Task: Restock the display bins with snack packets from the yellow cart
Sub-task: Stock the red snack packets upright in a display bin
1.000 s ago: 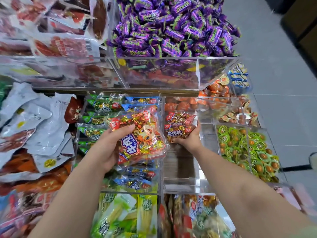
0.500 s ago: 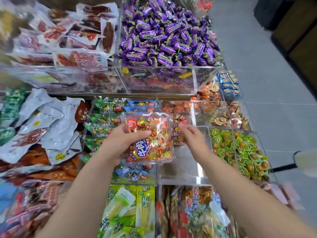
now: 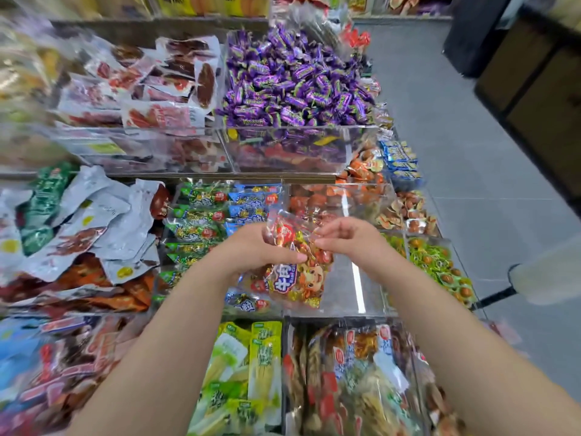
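A clear snack bag [image 3: 295, 275] with red and gold wrapped pieces and a cartoon print hangs above the display bins. My left hand [image 3: 251, 250] grips its left side, thumb across the front. My right hand [image 3: 349, 240] pinches the bag's upper right edge with curled fingers. Below and to the right lies a nearly bare clear bin [image 3: 355, 284] with a shiny floor. The yellow cart is out of view.
Clear bins surround my hands: green and blue packets [image 3: 213, 215] on the left, purple candies [image 3: 292, 86] above, green round snacks [image 3: 437, 265] on the right, yellow-green packs [image 3: 251, 366] below. Grey floor [image 3: 471, 171] runs along the right. A white blurred object [image 3: 547, 275] sits at the right edge.
My right hand let go of the small packet in the bin and came up to the bag in my left hand. Both hands now hold that bag.
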Demonstrator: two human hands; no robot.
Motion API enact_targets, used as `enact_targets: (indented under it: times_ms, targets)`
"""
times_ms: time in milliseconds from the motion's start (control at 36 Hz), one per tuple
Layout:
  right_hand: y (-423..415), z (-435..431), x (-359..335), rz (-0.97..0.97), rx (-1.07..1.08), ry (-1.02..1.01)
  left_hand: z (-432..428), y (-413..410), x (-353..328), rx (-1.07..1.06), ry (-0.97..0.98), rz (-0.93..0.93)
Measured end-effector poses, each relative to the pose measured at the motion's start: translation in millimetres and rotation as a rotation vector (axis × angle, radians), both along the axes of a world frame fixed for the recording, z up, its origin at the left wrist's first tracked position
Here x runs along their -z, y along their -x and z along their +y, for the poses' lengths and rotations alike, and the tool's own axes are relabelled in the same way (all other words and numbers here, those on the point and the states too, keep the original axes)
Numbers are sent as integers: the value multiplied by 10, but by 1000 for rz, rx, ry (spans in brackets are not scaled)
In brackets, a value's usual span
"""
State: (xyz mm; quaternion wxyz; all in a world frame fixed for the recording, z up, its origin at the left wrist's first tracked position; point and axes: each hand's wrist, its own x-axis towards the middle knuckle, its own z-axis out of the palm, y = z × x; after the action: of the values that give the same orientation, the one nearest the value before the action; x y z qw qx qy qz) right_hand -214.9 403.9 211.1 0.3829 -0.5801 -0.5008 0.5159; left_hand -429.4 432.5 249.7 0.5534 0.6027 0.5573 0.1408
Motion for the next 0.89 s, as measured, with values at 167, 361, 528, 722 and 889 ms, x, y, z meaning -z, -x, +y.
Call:
enact_targets:
  times_ms: [167, 361, 528, 722, 889]
  targets:
    - [-77, -95, 44, 344, 344, 25, -62, 25, 109, -163, 141, -268]
    - [-26, -249, 172, 299, 96, 94, -89, -11, 161, -358, 145, -370]
    - [-106, -129, 159, 326, 39, 265, -42, -28, 204, -161, 54, -156]
    - [-324, 169, 419, 413, 336, 286, 230, 87, 295, -506, 82, -178]
    - [-145, 412, 1004, 201, 356, 325, 408, 219, 439, -610, 145, -296]
